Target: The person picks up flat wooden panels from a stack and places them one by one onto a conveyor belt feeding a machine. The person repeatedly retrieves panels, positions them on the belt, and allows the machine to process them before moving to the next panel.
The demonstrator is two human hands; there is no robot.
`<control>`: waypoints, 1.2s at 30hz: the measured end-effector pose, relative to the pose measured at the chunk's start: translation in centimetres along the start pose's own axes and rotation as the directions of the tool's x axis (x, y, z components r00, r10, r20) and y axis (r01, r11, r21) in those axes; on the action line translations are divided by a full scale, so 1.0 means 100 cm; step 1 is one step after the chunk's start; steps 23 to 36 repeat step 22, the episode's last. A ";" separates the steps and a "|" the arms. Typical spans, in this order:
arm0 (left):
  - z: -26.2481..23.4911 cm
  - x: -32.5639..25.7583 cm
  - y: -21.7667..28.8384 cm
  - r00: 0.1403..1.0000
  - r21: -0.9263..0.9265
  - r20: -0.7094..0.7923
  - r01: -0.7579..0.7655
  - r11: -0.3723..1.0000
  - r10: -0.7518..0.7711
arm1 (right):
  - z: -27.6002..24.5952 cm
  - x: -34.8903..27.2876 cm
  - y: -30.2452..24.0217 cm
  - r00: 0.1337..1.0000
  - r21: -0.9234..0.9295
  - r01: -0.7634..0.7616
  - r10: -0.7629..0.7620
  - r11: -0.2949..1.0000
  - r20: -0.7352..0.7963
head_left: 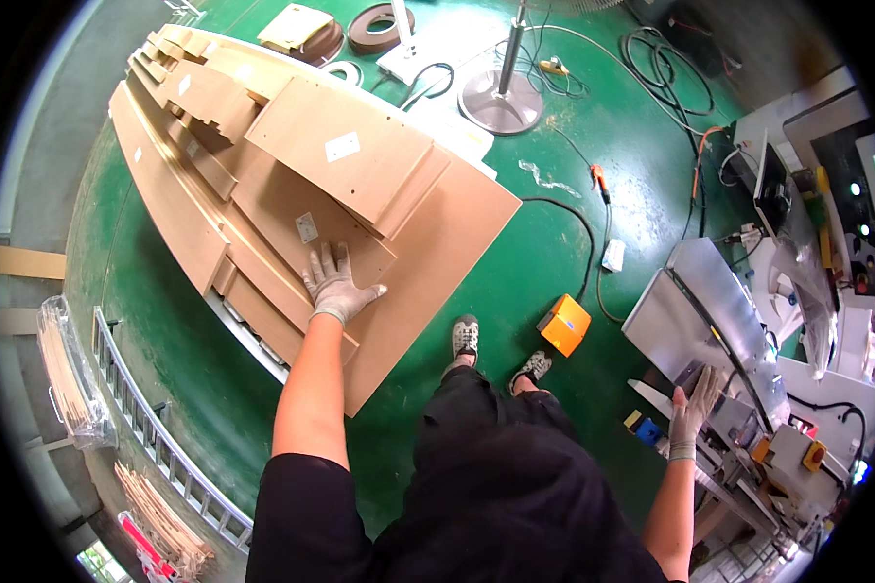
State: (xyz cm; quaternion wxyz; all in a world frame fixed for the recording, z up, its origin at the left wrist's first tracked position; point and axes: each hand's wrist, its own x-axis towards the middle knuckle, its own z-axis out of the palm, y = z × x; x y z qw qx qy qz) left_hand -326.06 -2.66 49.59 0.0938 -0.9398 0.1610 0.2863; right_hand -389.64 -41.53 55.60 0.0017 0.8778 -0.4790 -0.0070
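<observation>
My left hand (336, 290), in a pale work glove, lies on the stack of wood panels with its fingers spread, holding nothing. Under its fingers is a brown panel (274, 201) with a white label. A wider panel (462, 243) at the bottom of the pile reaches toward me, and a shorter board (335, 136) rests farther back. Off to the right, my gloved right hand (692, 416) has its fingers stretched out at the edge of a machine, beside its grey metal plate (685, 311). Whether its palm touches the machine I cannot tell.
An orange foot pedal (565, 325) with a cable sits on the green floor beyond my feet. Farther off stand a fan base (501, 100) and brown edging rolls (380, 29). Cables (661, 63) lie at the upper right. A metal roller rail (156, 428) curves along the left.
</observation>
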 end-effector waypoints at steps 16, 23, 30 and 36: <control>0.088 -0.146 0.084 0.851 -0.338 0.154 -0.432 0.836 0.502 | -0.006 0.015 -0.216 0.931 0.275 0.235 -0.134 0.932 -0.339; 0.108 -0.143 0.059 0.758 -0.540 0.024 -0.539 0.647 0.651 | 0.053 0.022 -0.293 0.976 0.811 0.218 -0.109 0.544 -0.189; 0.108 -0.143 0.059 0.758 -0.540 0.024 -0.539 0.647 0.651 | 0.053 0.022 -0.293 0.976 0.811 0.218 -0.109 0.544 -0.189; 0.108 -0.143 0.059 0.758 -0.540 0.024 -0.539 0.647 0.651 | 0.053 0.022 -0.293 0.976 0.811 0.218 -0.109 0.544 -0.189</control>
